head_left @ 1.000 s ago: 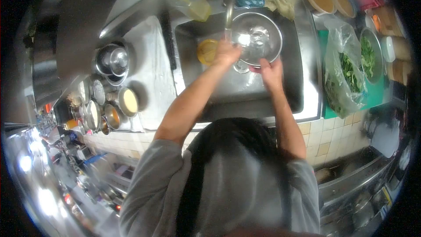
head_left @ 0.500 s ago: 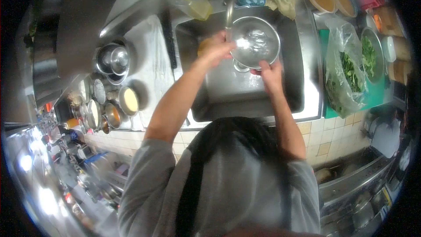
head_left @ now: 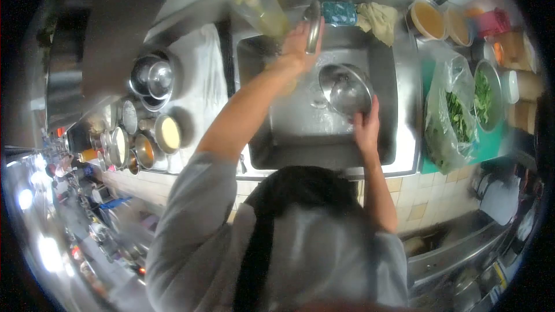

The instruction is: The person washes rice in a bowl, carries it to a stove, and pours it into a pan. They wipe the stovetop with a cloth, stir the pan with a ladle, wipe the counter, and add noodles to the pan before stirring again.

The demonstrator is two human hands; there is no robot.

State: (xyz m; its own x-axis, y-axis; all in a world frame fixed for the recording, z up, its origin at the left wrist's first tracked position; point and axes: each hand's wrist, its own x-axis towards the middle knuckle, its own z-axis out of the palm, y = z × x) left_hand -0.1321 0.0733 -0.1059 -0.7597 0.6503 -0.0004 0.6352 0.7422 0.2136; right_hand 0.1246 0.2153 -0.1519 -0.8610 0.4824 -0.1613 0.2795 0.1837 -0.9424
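Observation:
A shiny metal bowl [head_left: 346, 89] is tilted over the sink [head_left: 306, 153], and my right hand [head_left: 366, 127] grips its lower right rim. Up at the faucet [head_left: 313, 29], my left hand [head_left: 298, 43] reaches under the curved spout, with its fingers stretched out on the left side and a digit showing on the right. The spout hides part of this hand; whether it touches the faucet is not clear. Wet streaks shine on the sink floor.
Behind the sink are a bottle of yellow liquid [head_left: 267, 17], a blue-green sponge or cloth [head_left: 339, 14] and a beige cloth [head_left: 377, 20]. Nested bowls [head_left: 159, 78] and several food pans stand left. Bagged greens [head_left: 454, 118] lie right, beside a bowl of leaves [head_left: 484, 95].
My left hand has let go of the bowl and moved up to the faucet. The bowl, in my right hand, has moved down and tilted. The whole view has shifted slightly.

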